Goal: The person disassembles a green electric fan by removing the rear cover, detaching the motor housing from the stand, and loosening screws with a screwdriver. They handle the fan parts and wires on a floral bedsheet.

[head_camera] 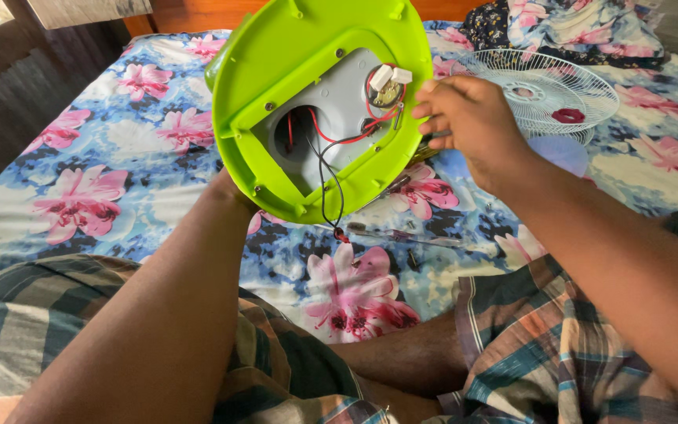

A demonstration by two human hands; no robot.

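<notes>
A lime green round fan base is held up on edge with its underside facing me. Its grey inner plate shows red and black wires and a small round part with white connectors. My left hand is behind the base's lower rim, mostly hidden, holding it up. My right hand is at the base's right edge, with fingertips touching the wires near the white connectors.
A white wire fan grille lies on the flowered bedsheet at the right. A thin metal tool lies on the sheet under the base. Crumpled flowered cloth sits at the back right. My crossed legs in checked cloth fill the foreground.
</notes>
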